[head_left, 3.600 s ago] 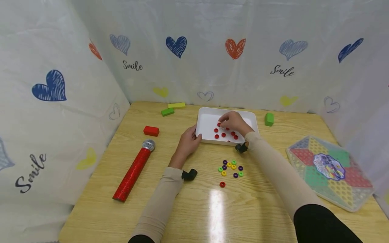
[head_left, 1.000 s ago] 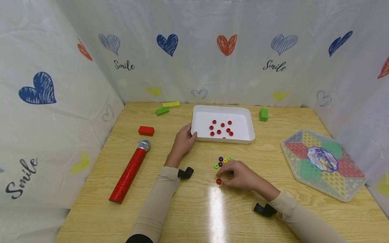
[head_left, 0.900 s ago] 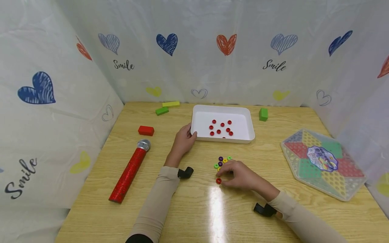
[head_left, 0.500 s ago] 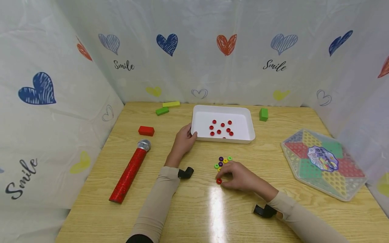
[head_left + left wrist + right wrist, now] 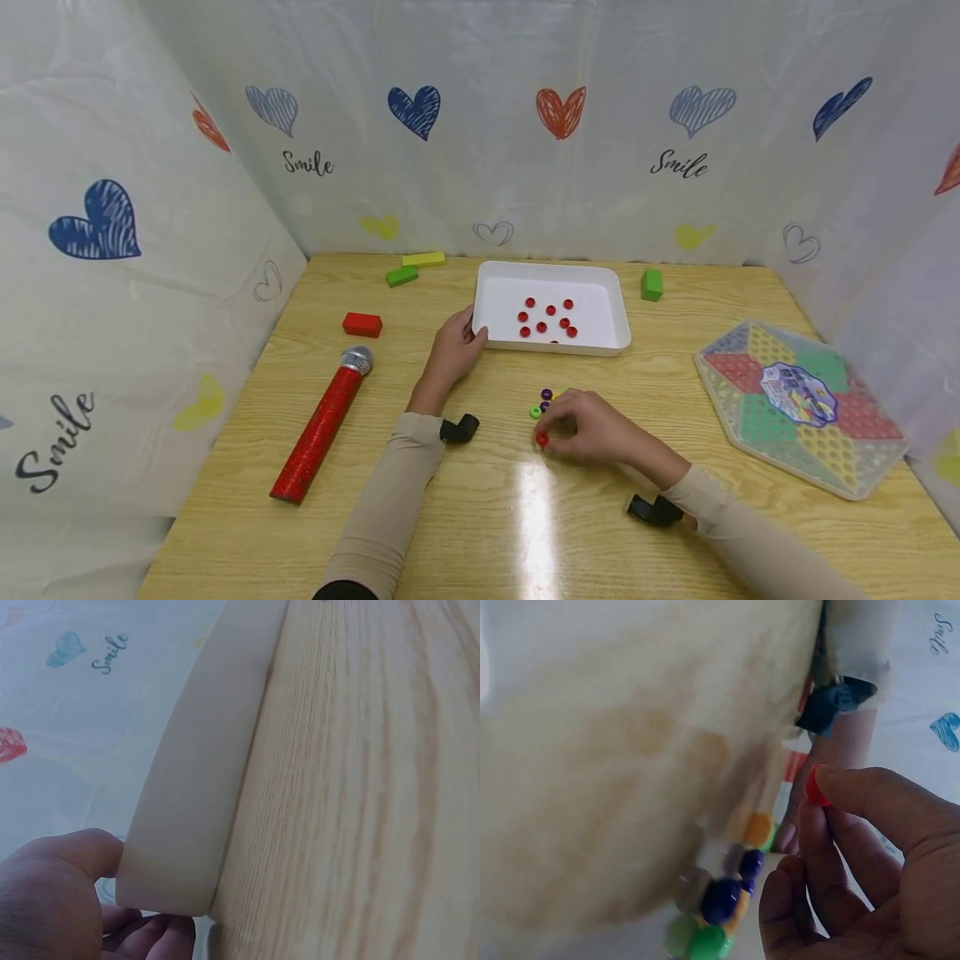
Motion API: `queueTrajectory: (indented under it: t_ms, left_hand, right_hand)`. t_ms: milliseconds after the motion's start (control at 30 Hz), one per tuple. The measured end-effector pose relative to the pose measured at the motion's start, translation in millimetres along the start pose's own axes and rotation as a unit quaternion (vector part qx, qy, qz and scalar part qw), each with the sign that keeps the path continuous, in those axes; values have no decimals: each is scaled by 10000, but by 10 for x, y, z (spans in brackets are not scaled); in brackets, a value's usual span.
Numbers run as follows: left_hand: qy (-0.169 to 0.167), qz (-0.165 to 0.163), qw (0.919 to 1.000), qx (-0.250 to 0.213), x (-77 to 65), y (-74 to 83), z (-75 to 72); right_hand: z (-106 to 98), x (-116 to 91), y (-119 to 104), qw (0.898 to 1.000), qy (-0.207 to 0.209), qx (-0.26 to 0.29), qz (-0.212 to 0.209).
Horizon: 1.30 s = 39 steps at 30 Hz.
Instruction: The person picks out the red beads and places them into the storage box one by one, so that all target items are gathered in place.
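Between thumb and forefinger, my right hand pinches a red bead, held just above the table. The right wrist view shows this red bead at the fingertips, apart from the other beads. Purple beads and a green bead lie beside the hand, which hides part of that group. My left hand grips the front left corner of a white tray, thumb at the rim and fingers low behind the corner. Several red beads lie scattered inside the tray.
A red microphone and a red block lie at the left. Green and yellow blocks sit at the back, with another green block right of the tray. A hexagonal game board lies at the right.
My right hand has come from over the tray to the loose beads, and in the last half second has lifted the red bead slightly off the table. The left hand keeps its grip.
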<state>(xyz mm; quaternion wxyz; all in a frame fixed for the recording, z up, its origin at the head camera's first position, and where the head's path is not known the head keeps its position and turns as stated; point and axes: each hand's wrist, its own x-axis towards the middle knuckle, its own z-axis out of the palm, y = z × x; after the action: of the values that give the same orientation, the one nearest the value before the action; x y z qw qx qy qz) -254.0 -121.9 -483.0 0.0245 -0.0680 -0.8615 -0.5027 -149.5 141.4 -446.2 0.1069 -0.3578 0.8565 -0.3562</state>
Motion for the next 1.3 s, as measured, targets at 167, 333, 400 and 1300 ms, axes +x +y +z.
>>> queueTrajectory:
  t_ms: [167, 333, 400, 1300]
  left_hand:
    - [-18, -14, 10000, -46, 2, -4, -3]
    - [34, 4, 10000, 35, 9, 1, -1]
    - [55, 27, 10000, 43, 15, 6, 3]
    - [129, 113, 9998, 99, -22, 12, 9]
  right_hand:
    - [-154, 84, -28, 9999, 41, 97, 31]
    - [-308, 179, -41, 9995, 83, 240, -169]
    - [-365, 212, -42, 9994, 93, 232, -250]
    - [-963, 702, 101, 9969, 535, -5, 571]
